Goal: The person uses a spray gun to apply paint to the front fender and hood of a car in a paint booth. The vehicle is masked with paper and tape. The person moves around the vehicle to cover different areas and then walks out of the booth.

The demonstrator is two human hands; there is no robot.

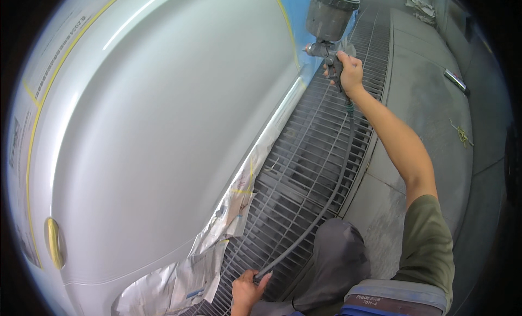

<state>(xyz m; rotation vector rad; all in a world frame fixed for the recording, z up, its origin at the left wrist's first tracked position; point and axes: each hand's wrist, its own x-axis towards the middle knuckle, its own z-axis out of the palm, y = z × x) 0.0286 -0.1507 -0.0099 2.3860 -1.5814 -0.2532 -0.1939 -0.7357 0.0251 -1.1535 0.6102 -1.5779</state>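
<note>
A spray gun [329,53] with a large grey cup [330,14] on top is gripped in my right hand [349,72] at the upper right, its nozzle turned left toward the car panel. The car panel [157,126] is smooth and silvery white, filling the left and middle. From the gun's handle a grey air hose [340,180] runs down in a curve to my left hand [249,290]. That hand is closed around the hose low in the view, just right of the crumpled silver masking paper.
Silver masking paper [234,199] lines the panel's lower edge; blue film [296,14] covers its far end. Yellow tape [53,242] covers a handle recess. Metal floor grating [293,174] runs beside the panel. On the floor at right lie a shiny cylinder [455,81] and yellow scraps [462,135].
</note>
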